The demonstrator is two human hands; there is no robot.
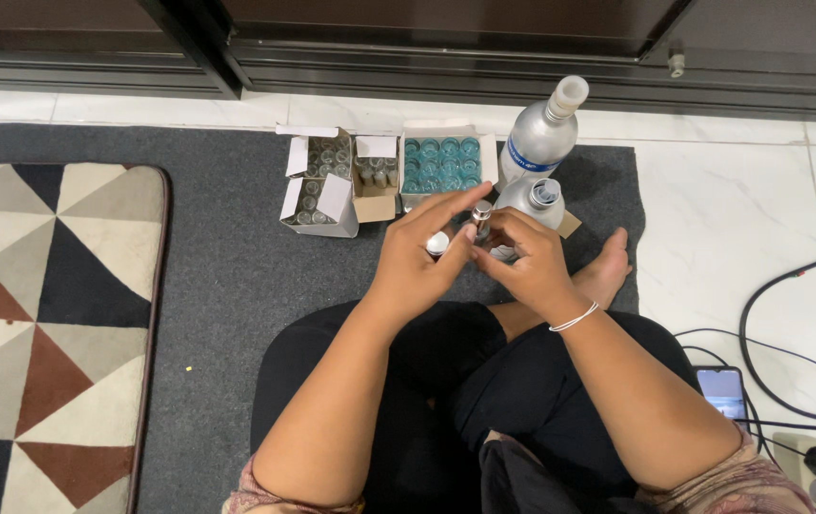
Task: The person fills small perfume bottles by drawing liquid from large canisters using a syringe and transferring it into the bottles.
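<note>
Both my hands meet over the grey mat in front of my crossed legs. My right hand [525, 259] grips a small glass vial with a silver top [481, 213] and holds it upright. My left hand [419, 262] touches that vial with its fingertips and keeps a small white cap [437, 244] under its fingers. Just beyond the hands stand white cardboard boxes: one full of blue-capped vials [441, 162], one of clear vials [319, 181] and a small one [376, 177].
Two clear plastic bottles stand behind my right hand, a tall capped one [543, 133] and a shorter open one [534, 197]. A patterned rug [46, 314] lies left. A phone [722, 392] and black cables [779, 314] lie on the white tiles at right.
</note>
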